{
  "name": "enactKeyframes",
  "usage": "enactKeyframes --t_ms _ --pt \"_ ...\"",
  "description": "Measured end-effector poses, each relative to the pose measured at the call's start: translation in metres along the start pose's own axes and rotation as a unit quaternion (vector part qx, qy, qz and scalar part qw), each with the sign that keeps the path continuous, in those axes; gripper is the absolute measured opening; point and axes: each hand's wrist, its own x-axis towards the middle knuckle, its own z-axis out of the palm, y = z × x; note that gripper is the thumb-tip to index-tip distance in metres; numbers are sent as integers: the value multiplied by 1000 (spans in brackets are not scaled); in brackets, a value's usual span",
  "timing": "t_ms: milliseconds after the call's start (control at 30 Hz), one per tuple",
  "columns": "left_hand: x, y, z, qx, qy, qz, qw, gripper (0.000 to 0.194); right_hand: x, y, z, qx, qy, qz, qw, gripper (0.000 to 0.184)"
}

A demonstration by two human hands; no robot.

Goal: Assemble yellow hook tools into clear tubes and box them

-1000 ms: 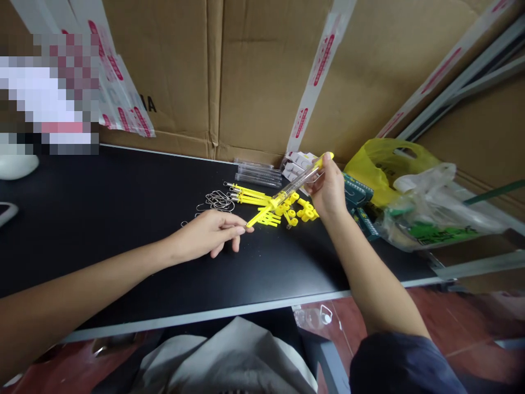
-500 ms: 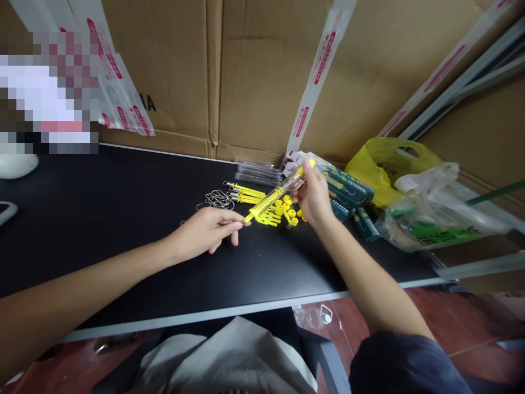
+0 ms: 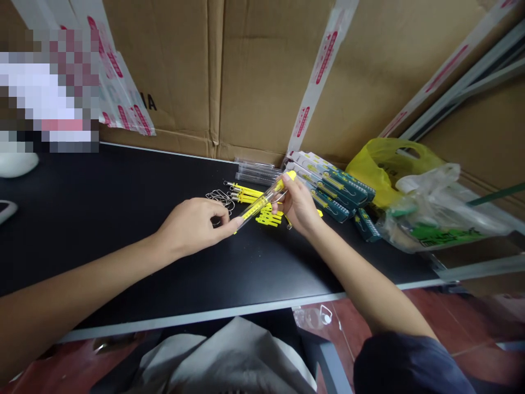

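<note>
Fingers of the left hand [image 3: 192,225] pinch the clear-and-yellow tube's [image 3: 259,205] near end, the right hand's [image 3: 302,209] its far end; its axis slants away rightward between the 2, above the worktop [image 3: 246,279].

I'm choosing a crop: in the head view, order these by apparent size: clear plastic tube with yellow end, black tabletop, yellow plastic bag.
Black tabletop
Yellow plastic bag
Clear plastic tube with yellow end, slim and slanted
</note>
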Motion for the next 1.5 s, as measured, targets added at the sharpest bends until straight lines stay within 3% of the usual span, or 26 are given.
enactKeyframes --t_ms 200,333,400,500,667,733,800,833,867,933,1000,1067,1133,1200,1500 --pt "0 0 -5 124 -2 -40 992 57 -7 7 8 9 -40 34 999 40" --pt "-1 2 -3 74 42 -6 996 38 -15 9 17 19 -88 70 994 39" --pt "-2 2 0 33 59 21 997 43 -20 10 23 23 -124 85 988 39" --pt "-3 1 6 2 38 46 998 52 -27 12 32 24 -167 100 980 37" --pt "-2 -6 12 -26 21 77 996 43 -30 11 33 -26 -220 109 969 37" --pt "-1 -8 13 -31 29 73 996 40 -23 6 25 -103 -213 96 967 37" --pt "1 -9 12 -40 38 59 997 38 -10 -3 7 -213 -134 17 968 37" --pt "2 -9 11 -49 43 54 996 38 -2 -8 -6 -284 -79 -47 954 34" --pt "2 -8 10 -58 46 51 996 38 6 -15 -20 -367 -13 -126 922 30" --pt "3 -6 9 -71 54 51 995 38 21 -27 -51 -547 112 -242 794 19" --pt "2 -5 8 -77 60 56 994 38 30 -37 -80 -675 192 -236 672 19" --pt "1 -5 8 -79 63 57 993 37 34 -41 -102 -742 228 -184 603 31" --pt "1 -6 8 -80 64 56 993 37 34 -41 -116 -774 244 -149 565 36" --pt "1 -6 7 -80 65 56 993 37 33 -37 -123 -790 246 -132 546 38" --pt "6 -11 5 -88 87 28 992 47 38 -31 -125 -813 253 -119 511 29"
